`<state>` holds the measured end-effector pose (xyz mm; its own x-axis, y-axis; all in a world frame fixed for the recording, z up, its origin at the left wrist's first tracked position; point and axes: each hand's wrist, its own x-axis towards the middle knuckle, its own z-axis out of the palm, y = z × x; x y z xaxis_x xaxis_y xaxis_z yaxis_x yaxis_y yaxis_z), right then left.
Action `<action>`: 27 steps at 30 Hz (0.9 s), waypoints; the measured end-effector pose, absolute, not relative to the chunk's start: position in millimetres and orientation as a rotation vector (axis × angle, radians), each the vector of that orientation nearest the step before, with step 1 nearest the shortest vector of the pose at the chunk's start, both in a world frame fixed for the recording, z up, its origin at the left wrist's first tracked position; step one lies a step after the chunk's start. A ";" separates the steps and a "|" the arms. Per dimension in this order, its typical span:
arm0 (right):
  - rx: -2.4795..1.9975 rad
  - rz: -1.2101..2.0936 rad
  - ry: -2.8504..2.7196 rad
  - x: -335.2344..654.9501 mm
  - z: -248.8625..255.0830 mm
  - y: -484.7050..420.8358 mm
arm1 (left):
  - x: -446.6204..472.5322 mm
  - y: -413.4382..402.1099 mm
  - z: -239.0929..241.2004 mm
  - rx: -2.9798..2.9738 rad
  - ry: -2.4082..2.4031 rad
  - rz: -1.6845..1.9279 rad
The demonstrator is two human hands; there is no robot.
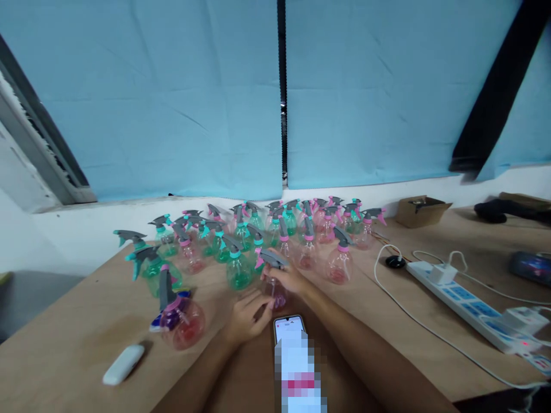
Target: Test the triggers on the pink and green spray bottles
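A pink spray bottle with a grey trigger head stands on the wooden table just in front of me. My right hand is closed around its neck under the trigger. My left hand rests against the bottle's lower left side with curled fingers. A phone lies on the table right below both hands, its lower part blurred out.
Several green and pink spray bottles crowd the table behind. One pink bottle stands at the left, near a white oblong object. A power strip with cables lies right. A cardboard box sits at the back right.
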<state>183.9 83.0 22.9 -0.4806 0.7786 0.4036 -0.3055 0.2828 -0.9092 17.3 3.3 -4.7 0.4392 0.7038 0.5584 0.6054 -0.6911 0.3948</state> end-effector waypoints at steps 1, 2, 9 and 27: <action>-0.446 1.369 -1.584 178.9 21.5 81.8 | 19.4 1.9 -6.0 2.588 1.089 1.088; -0.446 1.332 -1.595 173.9 20.7 80.7 | 22.0 0.6 -7.6 2.629 1.015 1.074; -0.435 1.008 -2.020 148.0 42.9 70.6 | 34.1 -4.4 -15.0 2.865 0.740 0.880; -0.500 0.907 -2.141 129.7 68.2 59.5 | 28.1 -6.9 1.2 2.773 1.108 0.969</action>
